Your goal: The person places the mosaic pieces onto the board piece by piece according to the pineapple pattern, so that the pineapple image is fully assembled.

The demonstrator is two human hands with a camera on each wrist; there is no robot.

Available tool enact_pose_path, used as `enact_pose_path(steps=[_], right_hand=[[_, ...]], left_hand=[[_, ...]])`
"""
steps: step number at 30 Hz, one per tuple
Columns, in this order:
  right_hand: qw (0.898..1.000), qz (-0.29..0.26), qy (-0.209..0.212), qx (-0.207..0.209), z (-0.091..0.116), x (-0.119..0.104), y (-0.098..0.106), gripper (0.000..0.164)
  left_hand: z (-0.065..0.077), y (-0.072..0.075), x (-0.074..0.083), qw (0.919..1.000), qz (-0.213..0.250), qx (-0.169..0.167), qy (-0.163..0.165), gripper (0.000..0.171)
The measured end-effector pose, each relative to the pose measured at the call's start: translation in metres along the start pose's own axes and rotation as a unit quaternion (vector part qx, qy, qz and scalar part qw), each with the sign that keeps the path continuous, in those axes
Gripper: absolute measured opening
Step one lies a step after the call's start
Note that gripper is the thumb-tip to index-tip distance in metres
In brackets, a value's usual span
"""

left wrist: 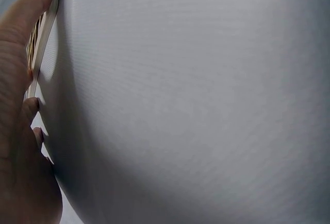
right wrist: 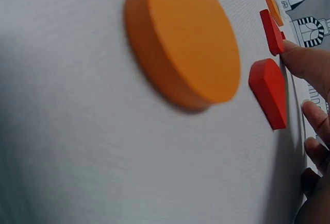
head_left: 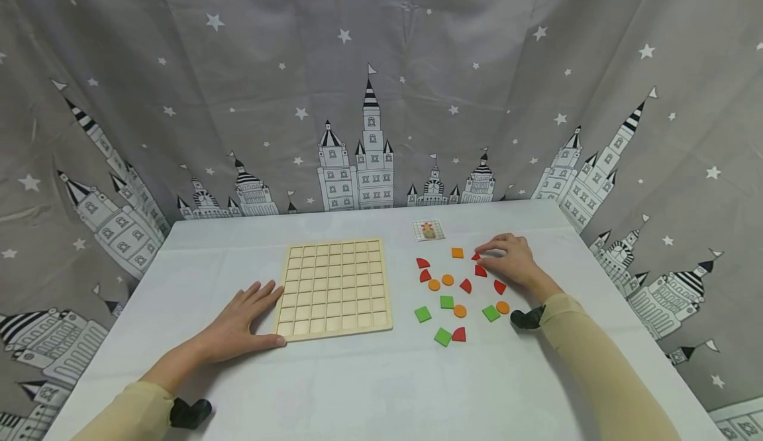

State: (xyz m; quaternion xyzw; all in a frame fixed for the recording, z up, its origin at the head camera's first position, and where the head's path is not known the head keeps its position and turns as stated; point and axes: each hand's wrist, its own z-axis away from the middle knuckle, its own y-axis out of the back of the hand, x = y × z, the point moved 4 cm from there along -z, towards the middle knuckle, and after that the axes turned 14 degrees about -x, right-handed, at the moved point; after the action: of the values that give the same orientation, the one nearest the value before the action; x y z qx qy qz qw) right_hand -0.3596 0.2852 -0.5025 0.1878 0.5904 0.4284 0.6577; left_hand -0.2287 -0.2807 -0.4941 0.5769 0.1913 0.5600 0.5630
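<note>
A square wooden board (head_left: 334, 289) with a grid of shallow cells lies on the white table. My left hand (head_left: 241, 322) rests along its left edge, fingers spread on the rim and thumb at the near corner; in the left wrist view the thumb (left wrist: 26, 13) lies against the board's side. To the right, my right hand (head_left: 509, 262) reaches among loose pieces. Its thumb and index finger pinch a red quarter-circle piece (head_left: 475, 256), mostly covered by the fingers. Another red quarter-circle piece (head_left: 480, 271) lies just below the thumb.
Several red quarter-circles, orange discs (head_left: 459, 310) and green squares (head_left: 422, 314) are scattered right of the board. An orange square (head_left: 457, 253) lies left of the right hand. A small picture card (head_left: 428, 230) sits behind them. A grey castle-print curtain (head_left: 238, 97) hangs behind the table.
</note>
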Motion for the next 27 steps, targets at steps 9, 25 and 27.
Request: enact_pose_path(steps=[9,25,27], right_hand=[[1.0,-0.003,-0.005,-0.008,-0.002,-0.0028,0.0006,0.036],[1.0,0.017,-0.004,-0.006,-0.0005,-0.0048,0.0002,0.029],[1.0,0.016,-0.006,-0.009,-0.0012,-0.0051,-0.0003,0.03]], left_hand=[[0.0024,0.0009,0.0002,1.0,-0.001,0.001,-0.001,0.106],[0.0007,0.0017,0.0003,1.0,-0.001,0.0,-0.004,0.111],[0.0011,0.0011,-0.0008,1.0,-0.001,-0.001,-0.005,0.112]])
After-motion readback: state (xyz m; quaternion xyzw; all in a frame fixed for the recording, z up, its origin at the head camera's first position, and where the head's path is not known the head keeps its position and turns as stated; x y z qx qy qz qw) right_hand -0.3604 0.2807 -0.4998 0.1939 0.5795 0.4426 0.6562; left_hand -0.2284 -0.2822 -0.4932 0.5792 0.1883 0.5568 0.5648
